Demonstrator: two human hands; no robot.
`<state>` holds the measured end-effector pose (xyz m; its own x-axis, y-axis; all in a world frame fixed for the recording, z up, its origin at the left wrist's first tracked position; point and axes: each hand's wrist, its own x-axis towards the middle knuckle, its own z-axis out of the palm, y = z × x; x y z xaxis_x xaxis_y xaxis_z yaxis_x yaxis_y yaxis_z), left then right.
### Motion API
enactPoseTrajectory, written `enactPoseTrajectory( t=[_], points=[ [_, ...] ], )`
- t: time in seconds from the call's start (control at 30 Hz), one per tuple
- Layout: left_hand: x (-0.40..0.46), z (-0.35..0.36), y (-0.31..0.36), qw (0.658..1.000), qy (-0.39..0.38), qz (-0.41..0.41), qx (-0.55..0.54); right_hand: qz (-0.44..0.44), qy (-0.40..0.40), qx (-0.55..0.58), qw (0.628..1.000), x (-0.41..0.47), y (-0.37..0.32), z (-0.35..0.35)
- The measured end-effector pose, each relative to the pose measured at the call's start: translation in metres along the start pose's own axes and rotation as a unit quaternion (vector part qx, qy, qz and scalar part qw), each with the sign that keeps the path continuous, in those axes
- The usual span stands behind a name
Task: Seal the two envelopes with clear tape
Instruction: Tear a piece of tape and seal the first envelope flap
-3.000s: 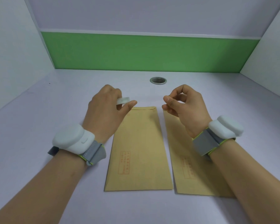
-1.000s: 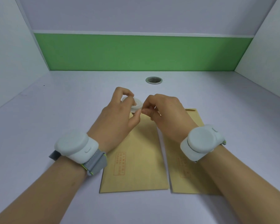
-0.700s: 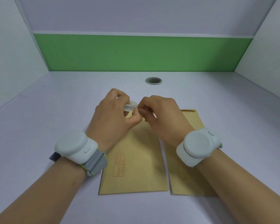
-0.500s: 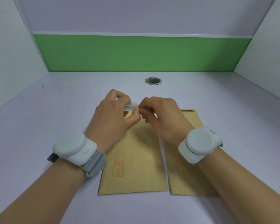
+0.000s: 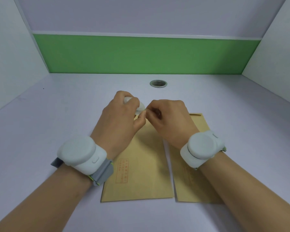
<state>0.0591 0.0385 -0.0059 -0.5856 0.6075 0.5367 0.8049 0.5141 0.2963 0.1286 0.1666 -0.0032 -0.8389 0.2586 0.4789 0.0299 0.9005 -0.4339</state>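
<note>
Change: both my hands now meet over the envelope tops; 3 seconds ago they were apart.
Left hand (image 5: 120,118): curls around the tape roll (image 5: 139,107), held above the table.
Right hand (image 5: 167,118): fingertips pinch at the roll's edge, at 3 o'clock of it; whether they hold a tape end I cannot tell.
Left envelope (image 5: 141,164): flat on the table (image 5: 40,131), under my hands.
Right envelope (image 5: 187,178): just beside it at 3 o'clock, a narrow gap between the 2.
Grommet hole (image 5: 158,83): at 12 o'clock, beyond my hands.
</note>
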Motion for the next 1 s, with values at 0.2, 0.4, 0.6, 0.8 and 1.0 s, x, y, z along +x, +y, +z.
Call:
enactPoseTrajectory(
  t=[0.2, 0.4, 0.6, 0.8, 1.0],
  points=[
    [-0.001, 0.000, 0.003, 0.999, 0.051, 0.002, -0.012, 0.005, 0.057, 0.005, 0.998, -0.001, -0.004, 0.005],
    [-0.009, -0.009, 0.028, 0.995, 0.053, 0.027, -0.074, 0.082, 0.058, 0.009, 0.995, 0.008, 0.001, 0.004],
    [-0.005, -0.005, 0.062, 0.991, 0.078, 0.024, -0.105, 0.136, 0.070, 0.052, 0.987, 0.011, 0.028, -0.022],
    [0.003, -0.003, 0.003, 0.992, 0.074, -0.068, -0.070, 0.120, -0.001, 0.121, 0.985, 0.010, 0.023, -0.010],
    [0.003, 0.011, -0.028, 0.996, 0.031, -0.079, -0.022, 0.128, -0.012, 0.142, 0.981, 0.007, 0.025, -0.006]
  ],
)
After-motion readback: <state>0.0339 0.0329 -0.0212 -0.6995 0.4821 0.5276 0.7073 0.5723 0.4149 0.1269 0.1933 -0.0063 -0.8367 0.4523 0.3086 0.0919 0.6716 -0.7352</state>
